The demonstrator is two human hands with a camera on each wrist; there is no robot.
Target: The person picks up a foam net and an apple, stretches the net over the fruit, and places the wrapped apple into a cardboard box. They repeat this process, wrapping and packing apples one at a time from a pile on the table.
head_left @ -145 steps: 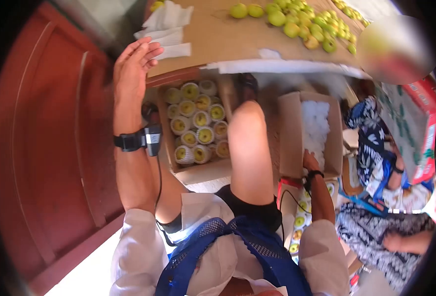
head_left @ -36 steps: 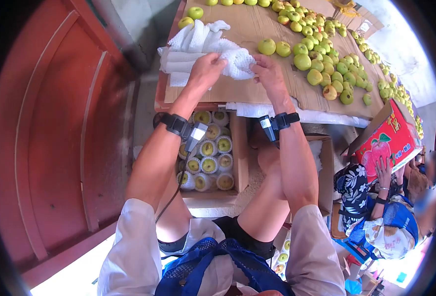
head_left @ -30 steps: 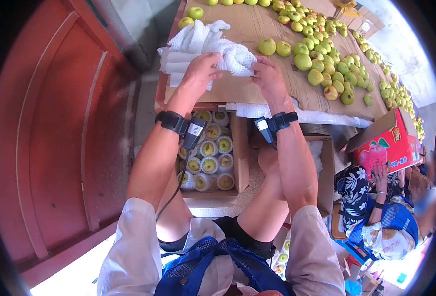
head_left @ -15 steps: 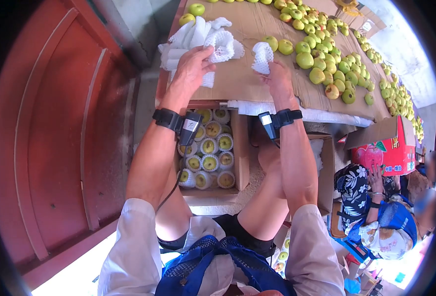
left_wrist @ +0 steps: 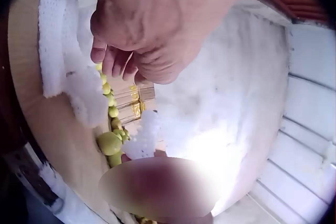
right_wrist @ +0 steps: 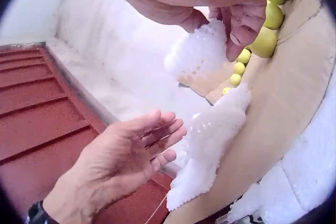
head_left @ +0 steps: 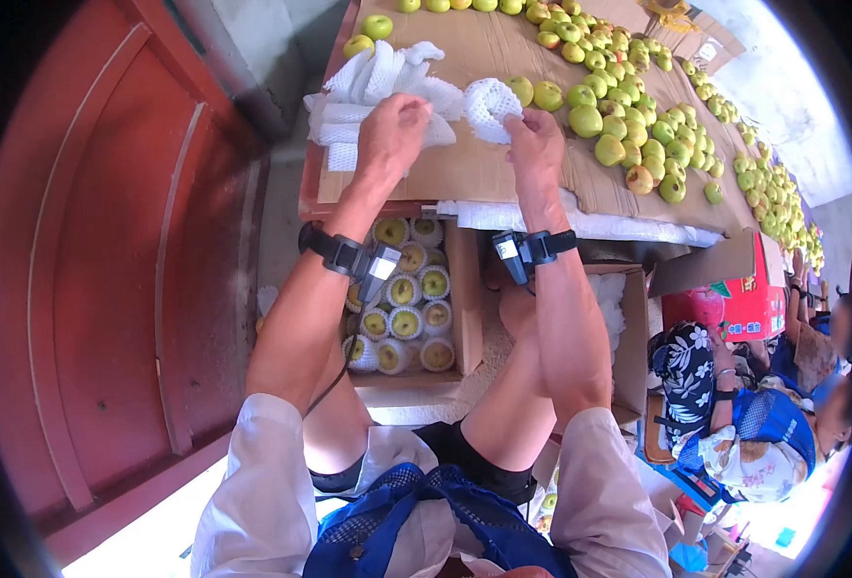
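My right hand [head_left: 538, 144] pinches a white foam fruit net [head_left: 490, 108] by its edge, and the net opens into a ring above the cardboard-covered table. In the right wrist view, thumb and fingers grip that foam net [right_wrist: 202, 50]. My left hand [head_left: 390, 140], with relaxed fingers and nothing in them, hovers by a pile of flat white foam nets [head_left: 359, 101] at the table's left. The right wrist view shows the left hand [right_wrist: 123, 155] with its palm turned toward the pile. Just beyond the held net lie green apples [head_left: 547, 95].
Many loose apples [head_left: 652, 125] spread over the table's right side. Below its front edge stands a carton [head_left: 466, 299] of net-wrapped apples. Another carton [head_left: 631, 337] holds white foam. A red door [head_left: 108, 260] is at left; a person with a red apple box [head_left: 749, 303] sits at right.
My right hand has come up from the foam-filled carton to the table. Both hands held the net; the left has let go and the right has drawn it rightward. The red box has lowered.
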